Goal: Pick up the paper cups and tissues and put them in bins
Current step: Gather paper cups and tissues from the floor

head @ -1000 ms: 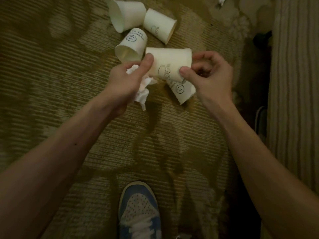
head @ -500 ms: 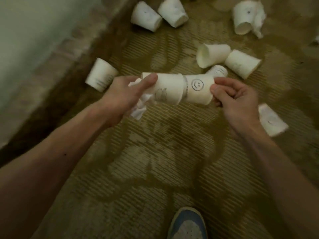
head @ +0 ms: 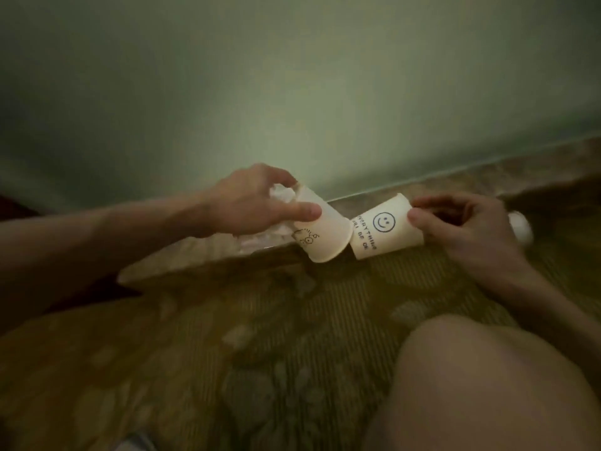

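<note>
Low over the carpet point(head: 227, 320) by the wall point(head: 292, 92), the left hand point(head: 253, 203) gripped a doodle cup point(head: 322, 232) round its base end, with tissue point(head: 279, 195) bunched in the same palm, while the right hand point(head: 461, 222) pinched a smiley cup point(head: 383, 229) at its rim. The doodle cup's long axis sloped down to the right, mouth foremost; the smiley cup lay nearly level, its base pointing left, just beside that mouth. To nest them well, I judged, the two axes wanted lining up first, then a light push so that neither wall buckled.
</note>
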